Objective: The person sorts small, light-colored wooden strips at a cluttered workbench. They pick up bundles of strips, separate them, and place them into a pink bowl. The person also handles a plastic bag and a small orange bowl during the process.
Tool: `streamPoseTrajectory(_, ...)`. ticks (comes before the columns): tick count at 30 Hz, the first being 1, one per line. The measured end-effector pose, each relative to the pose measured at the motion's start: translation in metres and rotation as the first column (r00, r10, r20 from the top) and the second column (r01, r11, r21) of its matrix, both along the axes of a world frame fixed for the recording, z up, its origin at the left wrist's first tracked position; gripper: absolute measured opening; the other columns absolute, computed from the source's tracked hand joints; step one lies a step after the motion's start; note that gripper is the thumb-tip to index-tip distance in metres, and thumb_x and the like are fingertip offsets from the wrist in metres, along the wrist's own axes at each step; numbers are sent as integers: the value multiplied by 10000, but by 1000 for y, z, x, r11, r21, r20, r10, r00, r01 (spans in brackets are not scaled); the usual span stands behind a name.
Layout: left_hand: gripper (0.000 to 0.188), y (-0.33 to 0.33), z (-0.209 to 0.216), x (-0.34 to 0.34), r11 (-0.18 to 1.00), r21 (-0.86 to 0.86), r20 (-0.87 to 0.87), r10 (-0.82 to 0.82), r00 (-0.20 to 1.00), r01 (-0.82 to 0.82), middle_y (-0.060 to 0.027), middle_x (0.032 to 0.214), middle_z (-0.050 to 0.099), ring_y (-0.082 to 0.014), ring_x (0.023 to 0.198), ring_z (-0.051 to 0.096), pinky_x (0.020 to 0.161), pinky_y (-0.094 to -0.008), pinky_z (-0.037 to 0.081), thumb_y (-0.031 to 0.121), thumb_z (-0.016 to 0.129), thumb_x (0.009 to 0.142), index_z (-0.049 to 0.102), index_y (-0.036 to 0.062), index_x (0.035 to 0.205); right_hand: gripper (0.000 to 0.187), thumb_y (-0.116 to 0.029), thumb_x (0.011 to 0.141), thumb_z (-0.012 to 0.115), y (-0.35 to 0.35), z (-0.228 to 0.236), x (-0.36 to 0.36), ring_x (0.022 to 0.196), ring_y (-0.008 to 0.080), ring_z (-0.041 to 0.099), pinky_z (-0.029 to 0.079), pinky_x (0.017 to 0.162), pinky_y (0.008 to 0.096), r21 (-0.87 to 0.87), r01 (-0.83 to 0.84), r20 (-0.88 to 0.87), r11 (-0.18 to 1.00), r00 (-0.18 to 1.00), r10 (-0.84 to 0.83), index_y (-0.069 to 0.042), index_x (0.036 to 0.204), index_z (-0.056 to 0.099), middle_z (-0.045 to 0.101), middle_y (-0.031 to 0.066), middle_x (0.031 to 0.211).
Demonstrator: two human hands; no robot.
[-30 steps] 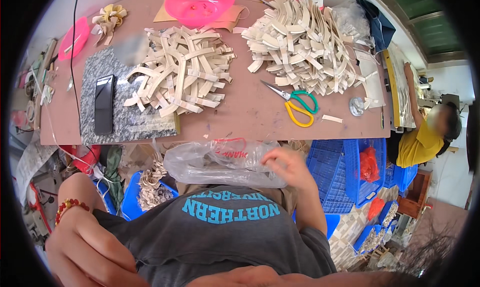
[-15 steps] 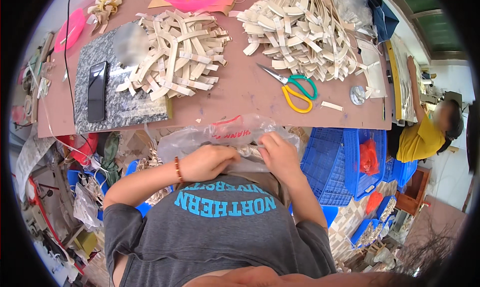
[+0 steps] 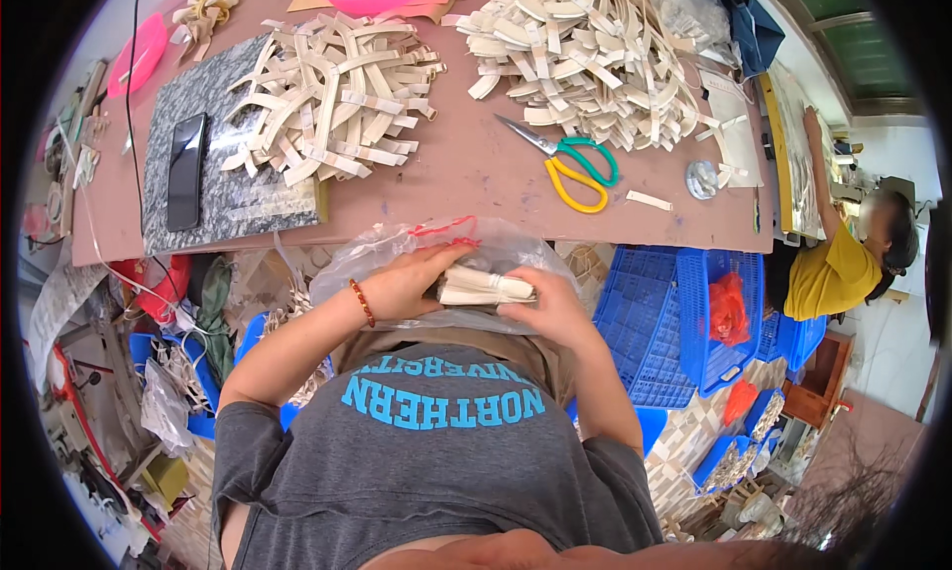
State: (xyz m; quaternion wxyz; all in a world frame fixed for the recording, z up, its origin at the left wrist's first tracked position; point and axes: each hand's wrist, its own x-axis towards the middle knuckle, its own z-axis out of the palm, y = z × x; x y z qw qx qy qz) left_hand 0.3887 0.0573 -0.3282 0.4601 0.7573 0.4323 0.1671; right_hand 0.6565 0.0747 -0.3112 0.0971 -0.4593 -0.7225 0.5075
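Note:
Between my hands, over my lap, is a bundle of cream fabric strips (image 3: 486, 288), with a pale band around it towards its right end. My right hand (image 3: 551, 307) grips that end, fingers on the far side and thumb on the near side. Around the bundle's left end curves my left hand (image 3: 407, 284), its fingers reaching along the far side; a beaded bracelet is on that wrist. Beneath both hands spreads a clear plastic bag (image 3: 342, 272) with red print, open across my lap below the table's edge.
On the brown table (image 3: 456, 188) lie two heaps of cream strips (image 3: 337, 94) (image 3: 585, 64), scissors (image 3: 570, 163) with green and yellow handles, and a phone (image 3: 186, 173) on a speckled slab. Blue crates (image 3: 645, 322) stand at right. Farther right, a person in yellow (image 3: 838, 277) works.
The bundle of strips, mostly hidden by my hands and the bag before, now shows plainly between them. My left hand has moved up and its fingers have straightened. The view has shifted slightly.

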Motion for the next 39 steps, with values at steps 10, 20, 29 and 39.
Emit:
streamPoseTrajectory(10, 804, 4, 22, 1, 872, -475, 494, 151, 856, 120, -136, 1438, 402, -231, 1365, 350, 1113, -414, 312, 255, 748, 821, 294, 3, 1435, 443, -196, 828, 736, -6, 29, 5, 916, 109, 601, 487, 813, 269, -433, 177, -455, 884, 804, -384, -6, 1175, 536, 635, 46, 1004)
streamPoseTrajectory(20, 630, 26, 30, 74, 659, -606, 767, 632, 108, 445, -134, 1167, 588, -268, 1115, 579, 985, -418, 447, 489, 344, 994, 339, 1, 1394, 130, -141, 913, 631, -9, 43, 3, 666, 60, 584, 443, 593, 213, -70, 295, -327, 953, 895, -302, -18, 895, 593, 614, -14, 708)
streamPoseTrajectory(29, 549, 27, 16, 92, 679, -669, 739, 565, 367, 303, -95, 1190, 557, -195, 1054, 580, 939, -352, 466, 399, 408, 1006, 349, 27, 1405, 150, -53, 912, 605, 16, 53, -3, 668, 57, 570, 509, 599, 207, -145, 531, -582, 835, 637, -506, 16, 1041, 574, 560, 30, 873)
streamPoseTrajectory(39, 438, 27, 27, 103, 808, -589, 608, 453, 652, -11, -48, 1233, 507, -130, 1042, 534, 883, -309, 475, 259, 448, 1014, 342, 61, 1391, 210, -30, 867, 655, 34, 38, 3, 693, 102, 616, 522, 569, 212, 68, 547, -656, 834, 655, -376, 3, 1073, 631, 517, 79, 1029)
